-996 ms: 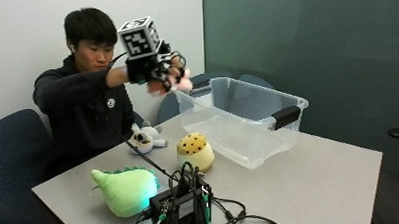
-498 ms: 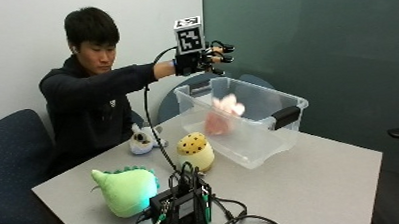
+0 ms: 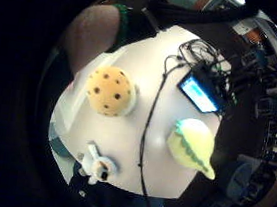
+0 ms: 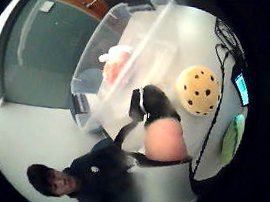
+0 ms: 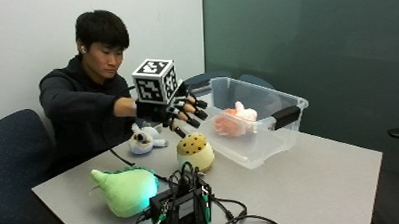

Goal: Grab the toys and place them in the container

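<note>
Three toys lie on the bench (image 5: 322, 188) — yellow spotted plush (image 5: 195, 150) beneath the right hand (image 5: 175, 111); fingers (image 5: 194, 113) spread, holding nothing; pink toy (image 5: 234, 122) inside the container (image 5: 280, 139).

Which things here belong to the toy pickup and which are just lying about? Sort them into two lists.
Belongs to the job:
- clear plastic container with black handles
- pink plush toy, already inside it
- yellow spotted plush toy, on the table
- green dinosaur plush toy, on the table
- small white puppy plush toy, on the table

Just lying about:
- black electronic box with cables
- blue chair
</note>
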